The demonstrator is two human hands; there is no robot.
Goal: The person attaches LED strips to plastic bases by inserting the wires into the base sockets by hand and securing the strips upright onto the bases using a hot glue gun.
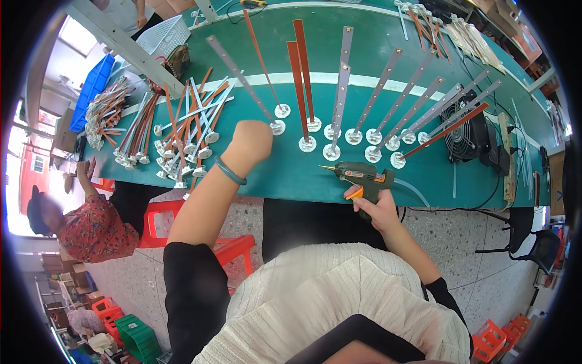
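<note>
In the head view, my work at the green counter [291,176] looked part-way along. Thirteen light strips stood up from the counter in front of me, each on its own white round base [307,144]: nine showed a grey LED face [378,88] and four a copper-brown side [298,91]. I took these as the ones set out, though I could not tell which of them already carried glue.

More lay unraised to my left, in three heaps: a loose near heap [188,148], a middle bundle [140,130] and a far pile [104,112]. They overlapped too much for me to count singly, but I judged them to be what was left.

My right hand [377,209] was wrapped around the grip of the one hot glue gun [364,176], by its orange trigger; the gun's nozzle pointed left, just short of the front bases, and one pale glue stick [412,188] trailed from its back. My left hand [251,141] looked curled, just beside the leftmost base; its fingers were hidden, so I could not tell whether it held anything. One black fan [464,136] stood past the strips on the right.
</note>
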